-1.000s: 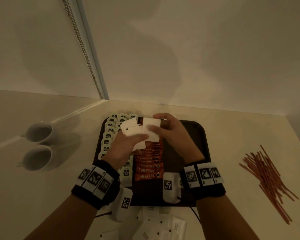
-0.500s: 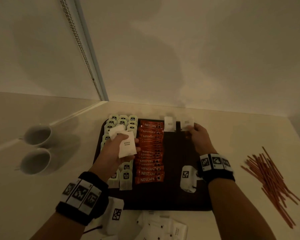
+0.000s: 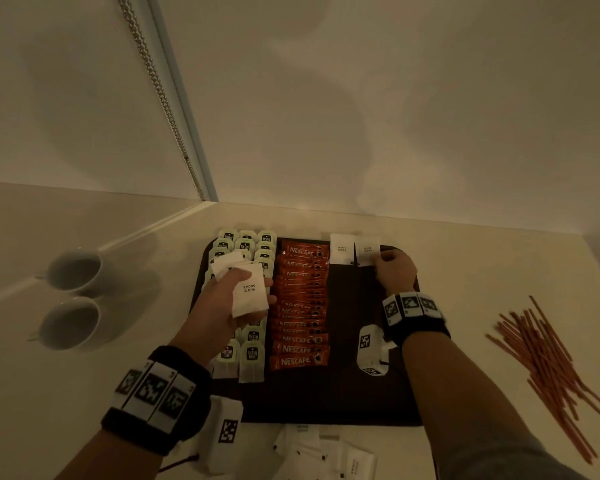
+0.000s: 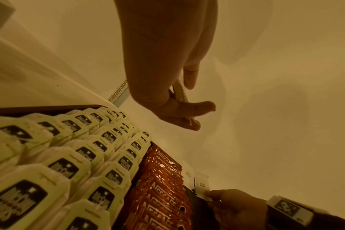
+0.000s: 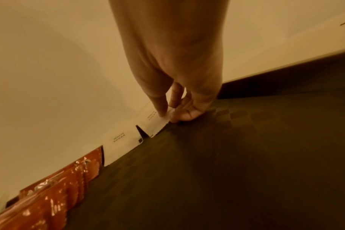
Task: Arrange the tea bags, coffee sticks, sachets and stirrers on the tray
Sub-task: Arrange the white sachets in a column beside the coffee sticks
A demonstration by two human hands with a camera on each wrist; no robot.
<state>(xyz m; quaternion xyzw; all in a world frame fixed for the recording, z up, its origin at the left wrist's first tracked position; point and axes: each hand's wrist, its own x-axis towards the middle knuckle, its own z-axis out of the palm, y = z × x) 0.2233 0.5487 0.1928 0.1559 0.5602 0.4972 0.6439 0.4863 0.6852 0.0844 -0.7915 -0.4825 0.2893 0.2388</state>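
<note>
On the dark tray [image 3: 357, 407], McCoy tea bags [image 3: 252, 355] fill the left columns and orange Nescafe coffee sticks [image 3: 300, 306] run down the middle. The right hand [image 3: 394, 271] pinches a white sugar sachet [image 3: 367, 250] at the tray's far edge, just beside another sachet [image 3: 342, 249]. The left hand [image 3: 219, 306] holds a few sugar sachets [image 3: 250, 294] above the tea bags. Red stirrers [image 3: 548, 365] lie piled on the desk [image 3: 499, 271] to the right; two white cups [image 3: 71, 299] stand left.

Dim warm light; plain wall [image 3: 361, 98], perhaps a blind chain [image 3: 153, 81].
</note>
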